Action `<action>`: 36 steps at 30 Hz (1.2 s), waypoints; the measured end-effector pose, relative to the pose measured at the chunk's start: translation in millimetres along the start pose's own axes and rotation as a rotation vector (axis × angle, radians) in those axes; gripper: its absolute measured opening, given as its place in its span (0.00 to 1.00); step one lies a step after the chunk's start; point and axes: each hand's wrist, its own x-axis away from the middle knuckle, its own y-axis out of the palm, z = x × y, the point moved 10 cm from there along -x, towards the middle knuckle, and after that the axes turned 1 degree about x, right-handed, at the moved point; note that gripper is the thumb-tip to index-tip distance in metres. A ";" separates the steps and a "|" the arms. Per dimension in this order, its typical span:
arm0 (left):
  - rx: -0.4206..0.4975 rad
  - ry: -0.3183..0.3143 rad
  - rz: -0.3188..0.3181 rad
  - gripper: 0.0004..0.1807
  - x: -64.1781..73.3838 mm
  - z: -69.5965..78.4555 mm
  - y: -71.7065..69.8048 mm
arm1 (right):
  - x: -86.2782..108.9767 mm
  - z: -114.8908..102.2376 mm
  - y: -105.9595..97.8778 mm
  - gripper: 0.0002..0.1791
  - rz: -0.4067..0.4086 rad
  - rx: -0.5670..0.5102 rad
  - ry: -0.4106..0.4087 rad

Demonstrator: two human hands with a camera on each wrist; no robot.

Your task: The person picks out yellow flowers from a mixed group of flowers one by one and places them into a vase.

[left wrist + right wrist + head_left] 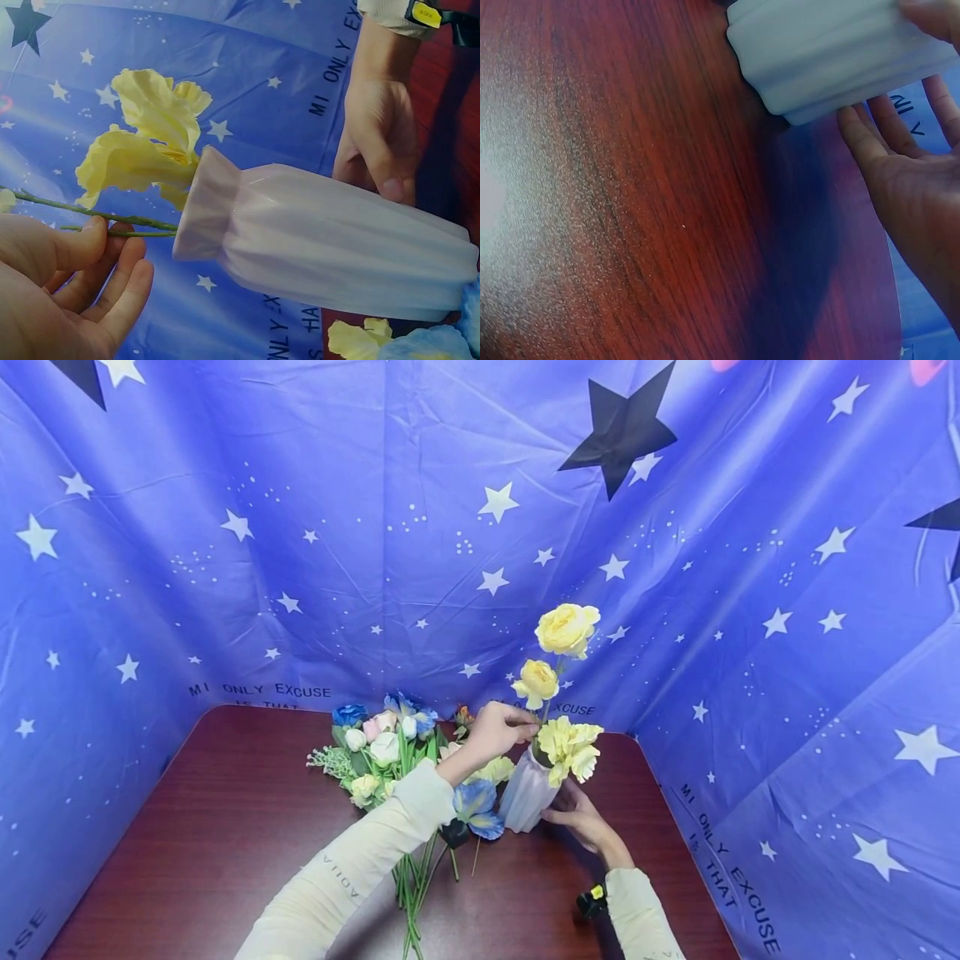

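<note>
A pale fluted vase (522,797) stands on the table at right of centre in the head view. My left hand (489,732) pinches a green flower stem (131,218) between thumb and fingertips just above the vase's mouth. That stem carries two yellow ruffled blooms (567,629), one above the other, and its lower end goes into the neck. Beside it, a yellow iris-like flower (572,750) leans out over the rim. Low on the vase's right side, my right hand (583,820) holds the body, thumb on one side and fingers on the other.
Left of the vase lies a pile of artificial flowers (384,748), with blue, white, pink and yellow heads and green stems (408,893) pointing to the near edge. A blue iris (477,810) lies close to the vase's base. A starry blue cloth (420,610) hangs around the dark red table (225,827).
</note>
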 end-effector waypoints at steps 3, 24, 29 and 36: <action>0.007 -0.006 -0.010 0.09 0.0 -3.0 1.8 | -0.1 -0.4 1.1 0.53 -0.001 0.002 0.003; -0.054 -0.032 0.009 0.08 2.9 -15.8 1.5 | 0.2 0.7 0.8 0.53 0.003 0.005 0.029; -0.055 -0.030 0.025 0.07 3.5 -17.2 1.0 | -0.2 3.6 -1.0 0.52 0.010 0.004 0.044; -0.036 -0.007 0.045 0.07 1.6 -21.6 1.5 | -0.3 2.3 0.4 0.53 0.000 0.004 0.033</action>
